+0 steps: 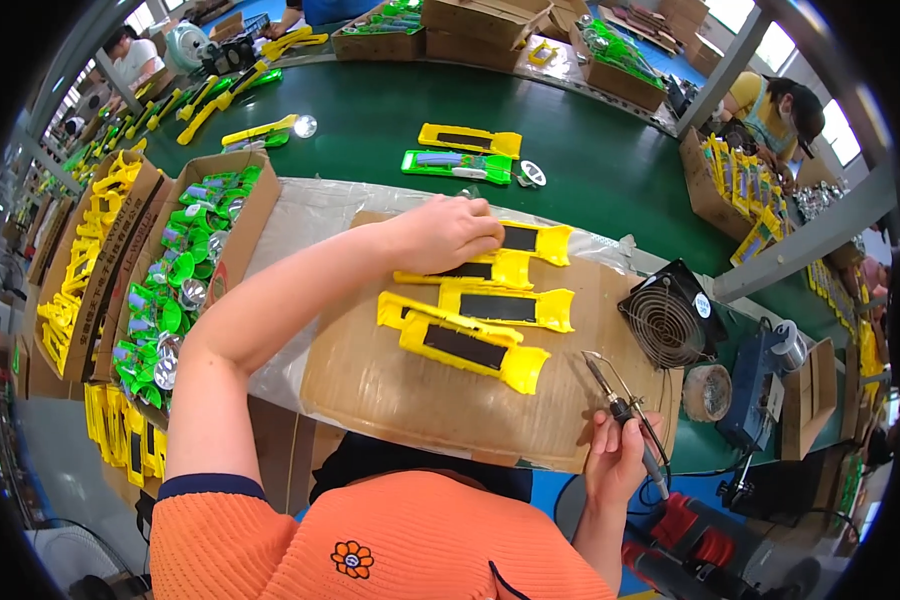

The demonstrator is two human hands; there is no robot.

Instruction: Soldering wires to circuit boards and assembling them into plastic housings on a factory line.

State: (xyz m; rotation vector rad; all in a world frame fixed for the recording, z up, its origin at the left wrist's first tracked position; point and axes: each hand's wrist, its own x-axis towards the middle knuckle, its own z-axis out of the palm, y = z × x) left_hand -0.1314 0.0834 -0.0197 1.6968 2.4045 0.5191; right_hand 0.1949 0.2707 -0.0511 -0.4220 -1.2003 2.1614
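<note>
My left hand [448, 236] reaches across a cardboard sheet [370, 385], its fingers curled closed over the near-left end of a yellow plastic casing [547, 243] with a dark panel. Its fingertips are partly hidden. Several more such casings lie closer to me, among them a front yellow casing [467, 347] with a narrow strip leaning over it. My right hand [618, 455] grips a soldering iron [621, 411] at the sheet's right side, with its tip pointing up and away. A thin curved metal tube runs alongside the iron.
A black fan [672, 314], a tape roll [707, 392] and a blue soldering device [753, 390] stand at right. A box of green lamp parts [185, 262] stands at left. Beyond, a green conveyor belt [360, 110] carries yellow and green lamp pieces. Other people sit across it.
</note>
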